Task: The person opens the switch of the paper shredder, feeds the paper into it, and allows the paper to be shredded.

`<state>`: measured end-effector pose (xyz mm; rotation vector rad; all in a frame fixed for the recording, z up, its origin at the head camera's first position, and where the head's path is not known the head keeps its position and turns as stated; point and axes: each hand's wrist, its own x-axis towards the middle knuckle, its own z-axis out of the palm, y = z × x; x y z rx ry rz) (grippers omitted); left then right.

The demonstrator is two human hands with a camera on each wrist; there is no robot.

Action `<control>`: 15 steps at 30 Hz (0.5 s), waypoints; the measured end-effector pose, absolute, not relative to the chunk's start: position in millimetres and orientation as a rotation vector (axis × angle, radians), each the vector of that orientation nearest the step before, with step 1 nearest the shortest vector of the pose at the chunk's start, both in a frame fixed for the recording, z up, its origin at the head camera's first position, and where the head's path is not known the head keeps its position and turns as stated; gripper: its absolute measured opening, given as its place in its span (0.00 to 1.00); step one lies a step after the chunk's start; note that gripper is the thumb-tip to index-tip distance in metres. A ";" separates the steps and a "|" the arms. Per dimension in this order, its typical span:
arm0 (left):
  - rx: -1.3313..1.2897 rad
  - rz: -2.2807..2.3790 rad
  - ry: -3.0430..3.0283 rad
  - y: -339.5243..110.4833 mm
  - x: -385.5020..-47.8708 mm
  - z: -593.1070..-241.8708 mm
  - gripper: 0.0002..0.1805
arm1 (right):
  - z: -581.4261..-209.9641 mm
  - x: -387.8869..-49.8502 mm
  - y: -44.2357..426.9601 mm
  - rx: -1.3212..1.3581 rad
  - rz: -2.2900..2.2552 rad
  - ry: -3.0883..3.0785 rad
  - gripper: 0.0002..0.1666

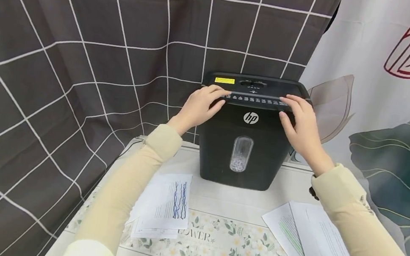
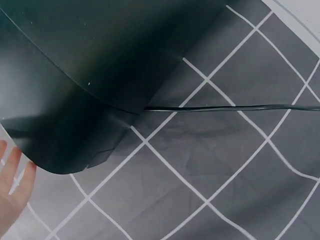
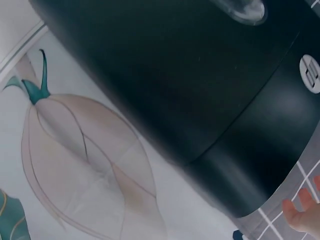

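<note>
We find the shredder upright, right of frame centre, between left hand and right hand, both loosely spread at its top edge; contact unconfirmed.

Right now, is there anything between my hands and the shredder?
Nothing visible: your left hand and right hand are both at the upper front edge of the shredder, one toward each side. The left papers and right papers lie lower, on the table, out of the way.
</note>
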<state>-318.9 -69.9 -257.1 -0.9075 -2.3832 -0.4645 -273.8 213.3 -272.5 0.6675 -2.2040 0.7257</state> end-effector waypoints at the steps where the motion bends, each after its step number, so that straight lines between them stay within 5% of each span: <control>1: -0.909 -0.490 -2.363 -72.8 -316.1 -259.9 0.17 | -274.9 -272.0 211.6 0.676 0.734 -2.190 0.23; 15: -0.835 -0.693 -2.294 -108.6 -277.2 -299.0 0.18 | -311.5 -252.2 192.1 0.703 0.918 -2.019 0.26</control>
